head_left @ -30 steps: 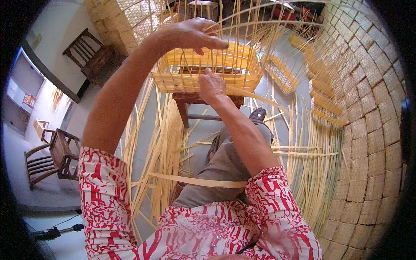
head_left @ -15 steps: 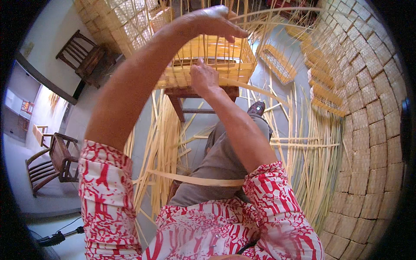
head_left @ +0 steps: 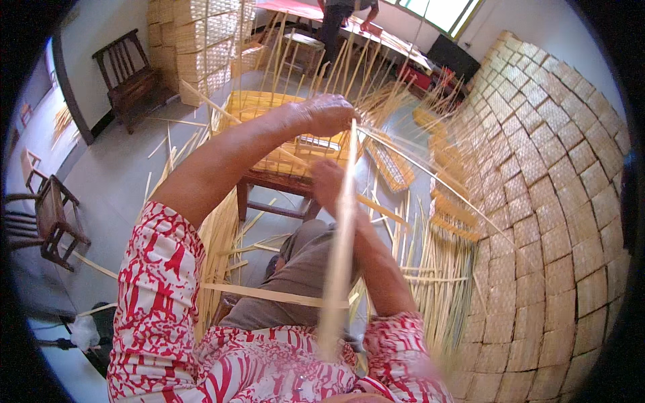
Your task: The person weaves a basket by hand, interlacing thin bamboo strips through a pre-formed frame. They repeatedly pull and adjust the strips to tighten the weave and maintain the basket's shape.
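One blurred strip (head_left: 345, 215) pinched in left hand (head_left: 329, 114) — right hand (head_left: 326, 181) partly hidden behind it, grip unclear, yellow basket (head_left: 259, 103) partly covered

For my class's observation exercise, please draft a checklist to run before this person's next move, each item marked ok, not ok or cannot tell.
1. Yellow basket supported: ok, it rests on the wooden stool.
2. Right hand at the basket's near side: ok.
3. Left hand securely gripping the blurred pale strip: cannot tell, the fingertips are unclear.
4. Clear view of the right forearm: not ok, the blurred pale strip crosses in front.
5. Floor free of loose strips: not ok, they lie on both sides.
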`<action>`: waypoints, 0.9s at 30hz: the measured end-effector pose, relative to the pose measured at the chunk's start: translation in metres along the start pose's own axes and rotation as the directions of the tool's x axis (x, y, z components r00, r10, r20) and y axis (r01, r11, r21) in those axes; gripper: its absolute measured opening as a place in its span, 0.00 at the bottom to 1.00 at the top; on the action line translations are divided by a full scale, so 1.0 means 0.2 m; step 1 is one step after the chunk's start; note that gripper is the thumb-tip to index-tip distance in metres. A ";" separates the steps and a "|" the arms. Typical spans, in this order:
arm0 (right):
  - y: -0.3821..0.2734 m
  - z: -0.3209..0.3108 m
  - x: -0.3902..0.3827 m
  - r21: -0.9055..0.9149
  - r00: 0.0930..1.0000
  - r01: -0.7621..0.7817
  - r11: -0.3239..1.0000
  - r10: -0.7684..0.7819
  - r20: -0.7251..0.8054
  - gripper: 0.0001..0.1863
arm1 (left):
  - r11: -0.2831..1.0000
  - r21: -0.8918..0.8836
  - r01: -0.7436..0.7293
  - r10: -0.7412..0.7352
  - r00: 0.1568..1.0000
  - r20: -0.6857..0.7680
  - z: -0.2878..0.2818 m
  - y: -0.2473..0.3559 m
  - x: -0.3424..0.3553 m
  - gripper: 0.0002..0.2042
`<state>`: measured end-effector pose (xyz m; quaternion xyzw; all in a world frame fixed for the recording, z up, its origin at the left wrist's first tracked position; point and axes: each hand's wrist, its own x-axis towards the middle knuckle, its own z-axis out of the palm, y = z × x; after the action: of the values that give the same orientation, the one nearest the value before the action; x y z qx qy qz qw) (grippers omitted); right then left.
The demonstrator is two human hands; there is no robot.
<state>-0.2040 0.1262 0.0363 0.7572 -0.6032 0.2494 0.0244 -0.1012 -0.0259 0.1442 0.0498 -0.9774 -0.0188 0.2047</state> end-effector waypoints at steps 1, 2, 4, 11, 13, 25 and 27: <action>0.04 -0.14 -0.09 0.085 0.995 -0.075 0.994 0.069 0.073 0.10 | 0.999 0.013 0.031 -0.031 1.000 0.002 0.01 -0.02 -0.04 0.07; 0.18 -0.23 -0.21 -0.017 0.997 0.067 0.998 -0.067 0.026 0.07 | 0.999 0.037 0.019 -0.019 1.000 0.006 -0.03 0.00 -0.05 0.07; 0.44 -0.45 -0.50 -0.221 0.986 -0.044 0.974 0.078 0.148 0.05 | 0.993 0.006 -0.116 0.116 0.986 -0.121 -0.07 0.09 -0.10 0.06; 0.68 -1.12 -1.34 0.336 0.823 -0.397 0.854 0.493 -0.282 0.10 | 0.964 0.248 -0.098 0.102 0.995 -0.005 -0.06 0.19 -0.27 0.08; 0.65 -1.15 -1.31 0.406 0.798 -0.312 0.859 0.468 -0.379 0.12 | 0.967 0.239 -0.084 0.099 0.994 -0.053 -0.06 0.19 -0.31 0.07; 0.07 -0.74 -0.15 0.092 0.967 0.215 0.972 -0.200 -0.155 0.10 | 0.974 0.225 -0.038 0.072 0.987 -0.145 0.11 0.18 -0.44 0.09; 0.08 -0.62 0.08 0.035 0.965 0.246 0.969 -0.241 -0.107 0.08 | 0.966 0.257 0.013 0.021 0.992 -0.128 0.08 0.23 -0.46 0.10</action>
<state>-0.2598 0.1502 0.1471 0.8121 -0.4975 0.2973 0.0676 -0.0279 0.0292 0.0949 0.0752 -0.9562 0.1118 0.2598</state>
